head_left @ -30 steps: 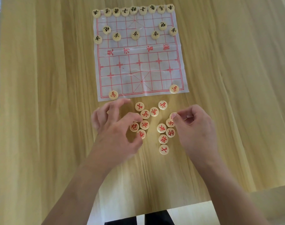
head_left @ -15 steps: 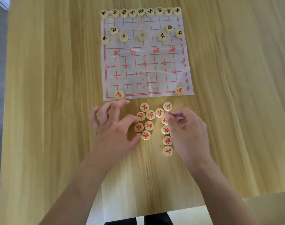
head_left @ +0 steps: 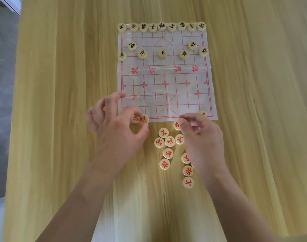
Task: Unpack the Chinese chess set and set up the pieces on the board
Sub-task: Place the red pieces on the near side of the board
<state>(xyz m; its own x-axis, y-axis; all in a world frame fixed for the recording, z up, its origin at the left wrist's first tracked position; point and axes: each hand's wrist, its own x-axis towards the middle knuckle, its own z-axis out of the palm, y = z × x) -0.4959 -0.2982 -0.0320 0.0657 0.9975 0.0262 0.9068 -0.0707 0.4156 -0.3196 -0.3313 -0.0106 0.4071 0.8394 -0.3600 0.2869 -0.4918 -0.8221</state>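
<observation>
A thin white board sheet with red lines lies on the wooden table. Black-lettered pieces fill its far rows. My left hand pinches a red-lettered piece between thumb and forefinger at the board's near left edge, beside a red horse piece placed there. My right hand has its fingers curled, pinching something small at the near right edge; what it holds is hidden. Another red piece peeks out behind that hand. Several loose red pieces lie between my hands.
The wooden table stretches wide on both sides of the board. Its left edge borders a grey floor. The near edge runs under my forearms.
Both hands have moved from the loose pile up to the board's near edge. My left hand has lifted a red piece out of the pile and carried it to the near left corner.
</observation>
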